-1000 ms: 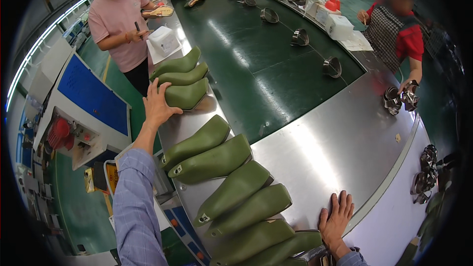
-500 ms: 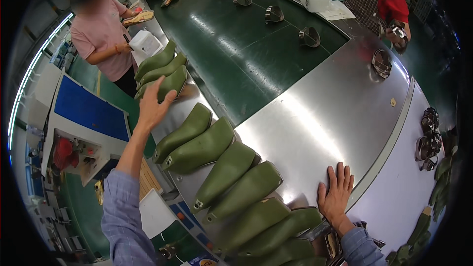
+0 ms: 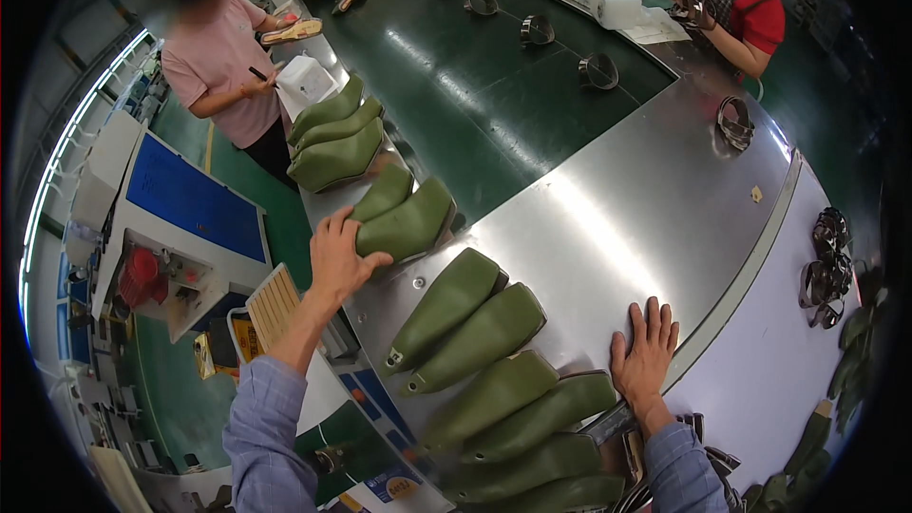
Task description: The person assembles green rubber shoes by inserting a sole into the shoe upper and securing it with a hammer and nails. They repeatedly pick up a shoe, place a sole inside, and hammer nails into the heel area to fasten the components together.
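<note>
My left hand point(image 3: 340, 258) is closed over the narrow ends of two green shoe lasts point(image 3: 410, 220), which sit side by side on the left edge of the metal table point(image 3: 560, 228). My right hand point(image 3: 646, 356) rests flat on the metal with fingers spread, holding nothing. Between my arms, several more green shoe lasts point(image 3: 489, 337) lie in a row along the table edge. Beyond my left hand stands another group of green shoe lasts point(image 3: 334, 154), close to a white box point(image 3: 306, 83).
A dark green conveyor belt point(image 3: 446, 85) carries several shiny bands point(image 3: 598, 71). A person in pink point(image 3: 214, 62) stands far left holding a shoe sole; another in red point(image 3: 760, 24) works far right. Metal bands point(image 3: 734, 123) lie on the right; a blue-topped cabinet point(image 3: 195, 195) stands left.
My left hand has come back toward me from near the far group and taken hold of two lasts, which have moved up and away along the table. My right hand stays put.
</note>
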